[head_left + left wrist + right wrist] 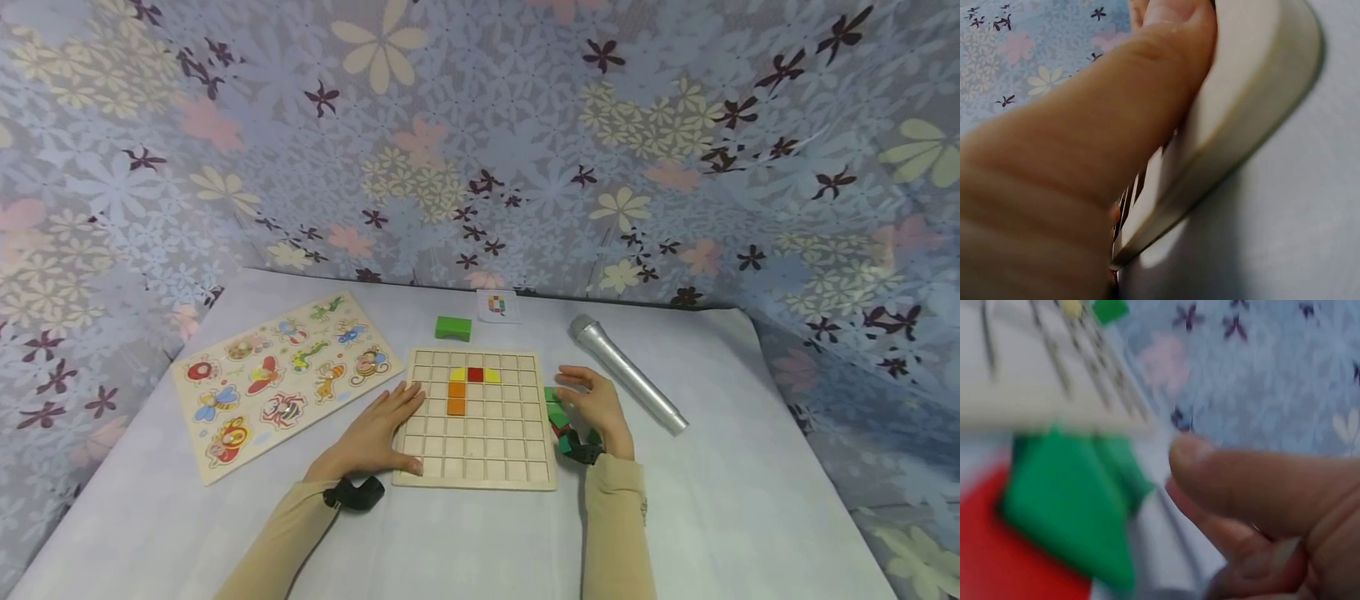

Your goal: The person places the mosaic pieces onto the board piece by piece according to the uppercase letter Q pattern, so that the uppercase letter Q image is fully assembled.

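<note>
Your left grip (378, 433) lies spread, right grip (600, 410) apart; pinch the likely light, stiff green blocks (557, 413) by opposite edges.

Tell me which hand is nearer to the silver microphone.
Right. The right hand is just left of the silver microphone; the left hand lies at the left edge of the grid board, with the board between it and the microphone.

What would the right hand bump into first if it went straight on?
Probably the wooden grid board, at its right edge: the right hand points that way. Its height is unclear, so it might brush the green blocks beside the board or pass above.
</note>
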`<state>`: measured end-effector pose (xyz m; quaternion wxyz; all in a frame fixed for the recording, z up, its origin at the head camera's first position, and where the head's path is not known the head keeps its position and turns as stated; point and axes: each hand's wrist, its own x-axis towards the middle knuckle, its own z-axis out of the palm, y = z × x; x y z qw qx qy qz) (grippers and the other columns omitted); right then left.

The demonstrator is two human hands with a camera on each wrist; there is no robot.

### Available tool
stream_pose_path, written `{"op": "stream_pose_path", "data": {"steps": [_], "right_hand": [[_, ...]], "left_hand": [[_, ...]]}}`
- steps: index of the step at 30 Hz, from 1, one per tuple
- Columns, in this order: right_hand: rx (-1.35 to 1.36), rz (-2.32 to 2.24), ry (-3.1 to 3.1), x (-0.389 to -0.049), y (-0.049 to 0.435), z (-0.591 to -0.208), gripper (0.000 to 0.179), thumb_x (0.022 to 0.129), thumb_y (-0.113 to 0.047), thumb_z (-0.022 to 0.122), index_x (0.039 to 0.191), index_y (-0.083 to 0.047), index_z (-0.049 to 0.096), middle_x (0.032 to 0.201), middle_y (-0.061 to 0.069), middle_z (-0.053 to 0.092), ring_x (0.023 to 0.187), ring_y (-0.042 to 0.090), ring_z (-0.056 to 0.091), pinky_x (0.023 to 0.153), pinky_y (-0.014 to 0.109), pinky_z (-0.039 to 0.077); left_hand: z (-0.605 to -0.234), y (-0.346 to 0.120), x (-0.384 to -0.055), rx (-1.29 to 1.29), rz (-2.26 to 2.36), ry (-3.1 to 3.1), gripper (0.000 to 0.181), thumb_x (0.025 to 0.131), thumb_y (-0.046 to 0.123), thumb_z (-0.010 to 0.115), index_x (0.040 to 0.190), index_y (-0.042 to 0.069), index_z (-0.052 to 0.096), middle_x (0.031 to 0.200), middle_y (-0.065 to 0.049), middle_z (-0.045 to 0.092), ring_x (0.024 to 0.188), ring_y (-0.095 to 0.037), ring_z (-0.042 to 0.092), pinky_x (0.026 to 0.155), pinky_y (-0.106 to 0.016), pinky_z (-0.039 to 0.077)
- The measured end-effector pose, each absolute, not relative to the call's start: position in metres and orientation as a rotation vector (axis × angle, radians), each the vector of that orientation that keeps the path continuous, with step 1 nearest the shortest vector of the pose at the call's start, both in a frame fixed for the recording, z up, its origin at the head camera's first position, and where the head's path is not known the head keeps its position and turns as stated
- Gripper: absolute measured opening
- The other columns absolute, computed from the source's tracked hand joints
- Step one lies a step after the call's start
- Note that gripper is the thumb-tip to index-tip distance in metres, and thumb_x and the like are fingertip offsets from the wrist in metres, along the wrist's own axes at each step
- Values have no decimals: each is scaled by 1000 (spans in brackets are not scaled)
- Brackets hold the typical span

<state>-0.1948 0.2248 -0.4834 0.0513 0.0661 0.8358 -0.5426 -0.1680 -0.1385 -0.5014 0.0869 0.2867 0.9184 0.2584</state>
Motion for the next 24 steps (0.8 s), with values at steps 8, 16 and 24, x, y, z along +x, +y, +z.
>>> {"op": "stream_pose_path", "data": {"steps": [8, 16, 24], "right_hand": [[237, -1565, 2605, -193, 234, -491, 49, 86, -6, 69, 133, -7, 56, 129, 18, 63, 133, 33, 48, 111, 49, 37], [216, -1489, 2751, -196, 226, -496, 40, 86, -2, 67, 124, -7, 62, 119, 17, 67, 122, 33, 54, 100, 48, 43], [170, -1400, 2838, -197, 223, -495, 32, 84, -2, 67, 117, -3, 66, 106, 17, 66, 103, 29, 60, 88, 38, 48]], "left_hand": [[-501, -139, -168, 857, 768, 2736, 113, 65, 56, 81, 151, 3, 31, 161, -14, 22, 150, -38, 15, 122, -54, 15], [-502, -138, -168, 854, 761, 2741, 114, 64, 56, 82, 151, 3, 31, 161, -15, 23, 150, -38, 16, 122, -55, 16], [-502, -138, -168, 854, 777, 2734, 113, 64, 54, 83, 150, 2, 31, 161, -14, 23, 150, -37, 15, 123, -53, 14]]}}
